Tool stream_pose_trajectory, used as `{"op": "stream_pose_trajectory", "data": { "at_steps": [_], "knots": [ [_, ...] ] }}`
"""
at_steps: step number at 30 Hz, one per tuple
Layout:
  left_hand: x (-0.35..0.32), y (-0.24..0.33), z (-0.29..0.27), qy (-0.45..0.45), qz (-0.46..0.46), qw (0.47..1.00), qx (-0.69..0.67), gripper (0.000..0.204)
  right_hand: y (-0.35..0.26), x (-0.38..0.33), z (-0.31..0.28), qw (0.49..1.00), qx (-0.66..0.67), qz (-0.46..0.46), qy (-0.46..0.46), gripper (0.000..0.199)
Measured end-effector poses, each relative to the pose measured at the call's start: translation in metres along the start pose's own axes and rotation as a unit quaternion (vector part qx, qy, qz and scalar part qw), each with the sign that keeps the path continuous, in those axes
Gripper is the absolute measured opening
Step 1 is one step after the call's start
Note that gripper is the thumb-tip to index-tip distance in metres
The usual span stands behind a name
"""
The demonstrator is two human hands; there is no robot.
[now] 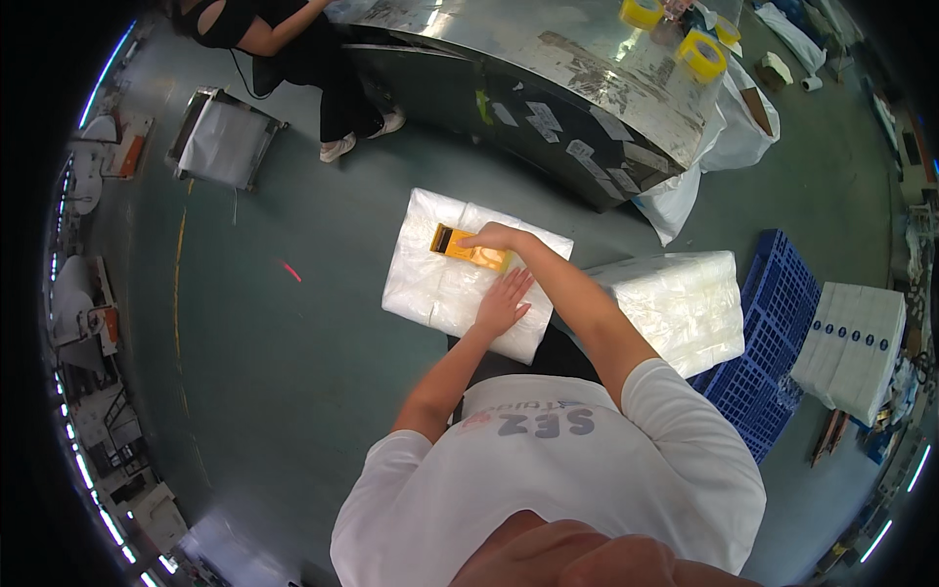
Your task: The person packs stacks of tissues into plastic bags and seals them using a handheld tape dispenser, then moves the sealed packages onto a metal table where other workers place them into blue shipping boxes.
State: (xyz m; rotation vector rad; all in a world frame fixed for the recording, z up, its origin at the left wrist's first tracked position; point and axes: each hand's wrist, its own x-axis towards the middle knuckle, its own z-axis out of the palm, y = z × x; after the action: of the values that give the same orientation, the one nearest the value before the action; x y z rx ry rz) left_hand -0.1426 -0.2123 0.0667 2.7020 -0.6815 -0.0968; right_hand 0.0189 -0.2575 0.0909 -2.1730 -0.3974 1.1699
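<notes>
In front of me a white plastic-wrapped bale (416,279) lies on the floor, its top crossed by faint seams. My right hand (496,238) is closed around a yellow tape dispenser (469,249) with a dark front end, which rests on or just over the bale's top. The roll inside the dispenser is partly hidden by the hand and arm. Lower down, my left hand (503,301) lies flat on the wrapping with its fingers stretched out, holding nothing.
A second white wrapped bale (680,303) stands to my right, beside a blue plastic pallet (768,342) and a stack of white packs (849,347). Ahead is a metal table (469,24) with yellow tape rolls (702,56). Another person (293,59) stands near a wheeled cart (225,139).
</notes>
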Motion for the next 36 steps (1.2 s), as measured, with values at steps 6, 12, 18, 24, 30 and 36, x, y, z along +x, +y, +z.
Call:
{"op": "stream_pose_trajectory", "data": {
  "at_steps": [6, 12, 18, 24, 30, 36],
  "knots": [
    [-0.007, -0.016, 0.014, -0.011, -0.011, 1.000, -0.016, 0.052, 0.059, -0.054, -0.018, 0.975, 0.206, -0.063, -0.062, 0.063],
    [-0.003, -0.010, 0.008, 0.026, 0.004, 0.999, -0.031, 0.049, 0.150, -0.223, -0.058, 0.977, 0.160, 0.140, -0.031, 0.056],
    [-0.004, -0.008, 0.006, 0.022, 0.003, 0.998, -0.055, 0.049, 0.155, -0.243, -0.043, 0.962, -0.130, 0.221, 0.097, 0.052],
    [-0.016, -0.026, 0.033, 0.087, 0.036, 0.992, -0.080, 0.054, 0.124, -0.154, 0.020, 0.943, -0.145, 0.264, 0.145, 0.042],
    [0.009, 0.011, -0.008, -0.009, -0.024, 1.000, -0.002, 0.054, 0.157, -0.163, 0.076, 0.928, -0.107, 0.302, 0.190, 0.052],
    [0.020, -0.007, 0.010, -0.009, -0.029, 0.999, 0.024, 0.060, 0.153, -0.252, 0.101, 0.925, -0.048, 0.264, 0.269, 0.057]
  ]
}}
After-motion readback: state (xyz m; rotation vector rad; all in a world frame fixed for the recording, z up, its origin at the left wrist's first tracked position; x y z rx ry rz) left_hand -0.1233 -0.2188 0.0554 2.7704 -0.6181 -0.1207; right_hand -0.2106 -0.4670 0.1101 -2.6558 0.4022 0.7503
